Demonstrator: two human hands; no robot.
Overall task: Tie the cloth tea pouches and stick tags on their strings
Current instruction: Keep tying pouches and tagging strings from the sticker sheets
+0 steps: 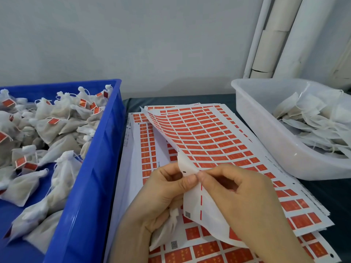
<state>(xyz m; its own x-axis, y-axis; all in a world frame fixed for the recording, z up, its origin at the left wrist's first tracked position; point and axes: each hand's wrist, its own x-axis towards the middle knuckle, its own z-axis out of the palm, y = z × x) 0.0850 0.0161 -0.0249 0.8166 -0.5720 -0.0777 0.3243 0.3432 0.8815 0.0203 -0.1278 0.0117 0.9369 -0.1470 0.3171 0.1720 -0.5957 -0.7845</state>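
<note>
My left hand (165, 196) and right hand (247, 202) meet tip to tip. Both are closed in a tight pinch on the lifted near edge of the top tag sheet (209, 133), which curls up off the sheet stack (209, 251). My left hand's lower fingers also curl round a cloth pouch (169, 226), tucked under the palm and lying on the stack just below the pinch. Left of the stack, the blue crate (91, 168) holds tagged pouches (53, 126). Right of the stack, the white tub (266, 133) holds untagged pouches (313, 118).
</note>
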